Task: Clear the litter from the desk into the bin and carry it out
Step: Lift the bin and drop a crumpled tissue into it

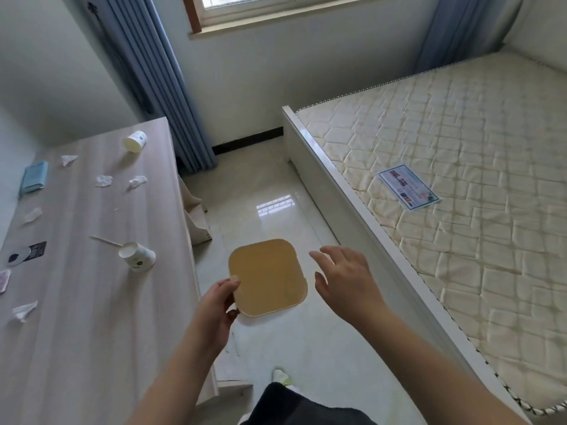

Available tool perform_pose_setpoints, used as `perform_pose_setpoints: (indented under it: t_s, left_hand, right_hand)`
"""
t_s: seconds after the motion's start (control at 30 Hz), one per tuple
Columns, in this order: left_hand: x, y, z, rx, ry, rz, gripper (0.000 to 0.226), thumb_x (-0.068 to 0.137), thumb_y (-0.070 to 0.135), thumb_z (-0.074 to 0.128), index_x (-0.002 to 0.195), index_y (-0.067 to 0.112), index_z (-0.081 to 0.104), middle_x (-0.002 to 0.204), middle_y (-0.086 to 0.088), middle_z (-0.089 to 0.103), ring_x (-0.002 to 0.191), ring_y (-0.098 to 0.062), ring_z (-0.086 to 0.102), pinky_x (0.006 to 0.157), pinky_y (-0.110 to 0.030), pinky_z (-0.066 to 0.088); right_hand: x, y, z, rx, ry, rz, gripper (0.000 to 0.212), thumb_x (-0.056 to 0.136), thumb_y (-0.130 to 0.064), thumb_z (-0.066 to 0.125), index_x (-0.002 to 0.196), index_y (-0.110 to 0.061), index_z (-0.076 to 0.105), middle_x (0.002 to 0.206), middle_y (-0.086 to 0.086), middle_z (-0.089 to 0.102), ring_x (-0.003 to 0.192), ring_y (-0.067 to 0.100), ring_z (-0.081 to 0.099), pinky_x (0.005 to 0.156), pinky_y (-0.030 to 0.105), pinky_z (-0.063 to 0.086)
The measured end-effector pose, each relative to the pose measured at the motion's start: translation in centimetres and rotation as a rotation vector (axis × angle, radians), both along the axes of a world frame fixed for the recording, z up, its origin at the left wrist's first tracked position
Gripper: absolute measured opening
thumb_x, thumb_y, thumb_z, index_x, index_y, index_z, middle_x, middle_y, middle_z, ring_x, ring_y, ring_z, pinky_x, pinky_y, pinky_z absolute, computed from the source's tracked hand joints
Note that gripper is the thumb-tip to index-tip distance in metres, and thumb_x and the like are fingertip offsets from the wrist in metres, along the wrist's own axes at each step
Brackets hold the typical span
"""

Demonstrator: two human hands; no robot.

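Room: a bedroom with blue curtains, a bare quilted cream mattress to our right, glossy pale floor tiles between bed and desk
Surface: the long pale wood-grain desk runs away from us along our left side; nothing has been cleared off it yet
Bin: the tan, square, round-cornered plastic bin is seen from above, over the floor just right of the surface's edge; we cannot tell whether it rests on the tiles or hangs from our hand
Left grip: our left hand pinches the bin's near-left rim, thumb on top
Right grip: our right hand is spread open and empty, just beside the bin's right rim, not touching it
Litter: a tipped white paper cup with a thin wooden stick touching its mouth lies nearest; crumpled white tissues and a second tipped paper cup lie farther up the surface
Relation: all litter lies to the left of the bin, along the surface's long axis; the left hand is nearer, yet occupied; we judge the free right hand must cross over, or the bin must shift hands
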State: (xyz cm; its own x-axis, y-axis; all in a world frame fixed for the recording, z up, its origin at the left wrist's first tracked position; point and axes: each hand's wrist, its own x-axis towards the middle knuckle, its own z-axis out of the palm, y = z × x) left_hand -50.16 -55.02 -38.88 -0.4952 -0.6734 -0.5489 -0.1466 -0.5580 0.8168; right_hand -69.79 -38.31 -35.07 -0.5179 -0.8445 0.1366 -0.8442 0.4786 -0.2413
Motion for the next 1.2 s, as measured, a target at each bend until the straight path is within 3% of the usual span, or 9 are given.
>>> perform_pose_setpoints:
  t_s: [0.23, 0.43, 0.63, 0.83, 1.2]
  left_hand:
    - [-2.1, -6.2, 0.6, -0.064, 0.072, -0.002, 0.045, 0.073, 0.028, 0.069, 0.111, 0.005, 0.062, 0.098, -0.009, 0.070, 0.088, -0.022, 0.063, 0.075, -0.036, 0.047]
    - [-3.2, -11.7, 0.9, -0.066, 0.118, 0.017, 0.048, 0.073, 0.031, 0.067, 0.111, 0.003, 0.061, 0.098, -0.010, 0.069, 0.091, -0.024, 0.062, 0.083, -0.043, 0.043]
    - [-2.4, -15.6, 1.8, -0.065, 0.116, 0.082, 0.053, 0.066, 0.038, 0.073, 0.107, 0.006, 0.061, 0.095, -0.008, 0.070, 0.088, -0.022, 0.064, 0.078, -0.041, 0.045]
    - [-1.4, -18.4, 2.2, -0.057, 0.135, 0.188, 0.056, 0.060, 0.043, 0.076, 0.100, 0.008, 0.060, 0.082, -0.002, 0.070, 0.075, -0.016, 0.064, 0.069, -0.036, 0.046]
    - [-2.3, -23.4, 4.4, -0.092, 0.070, 0.568, 0.048, 0.057, 0.038, 0.078, 0.092, 0.012, 0.059, 0.074, 0.000, 0.067, 0.065, -0.013, 0.060, 0.066, -0.036, 0.040]
  right_hand:
    - [-2.4, -7.2, 0.4, 0.092, 0.047, 0.050, 0.049, 0.092, -0.034, 0.049, 0.139, -0.022, 0.045, 0.138, 0.004, 0.051, 0.126, 0.025, 0.046, 0.108, 0.040, 0.032]
    - [-4.7, -12.9, 1.3, 0.090, 0.083, 0.073, 0.048, 0.092, -0.034, 0.051, 0.138, -0.021, 0.045, 0.137, 0.004, 0.053, 0.124, 0.025, 0.048, 0.106, 0.040, 0.035]
    - [-6.2, -18.5, 2.0, 0.084, 0.067, 0.129, 0.048, 0.093, -0.034, 0.050, 0.139, -0.023, 0.044, 0.141, 0.004, 0.050, 0.128, 0.025, 0.045, 0.105, 0.040, 0.034]
    - [-7.6, -25.1, 1.6, 0.103, 0.056, 0.256, 0.049, 0.094, -0.036, 0.048, 0.140, -0.023, 0.043, 0.143, 0.005, 0.049, 0.131, 0.027, 0.044, 0.107, 0.041, 0.036]
    - [-11.0, -40.6, 0.2, 0.075, -0.057, 0.587, 0.047, 0.091, -0.034, 0.052, 0.136, -0.023, 0.047, 0.138, 0.004, 0.052, 0.127, 0.027, 0.046, 0.103, 0.041, 0.036]
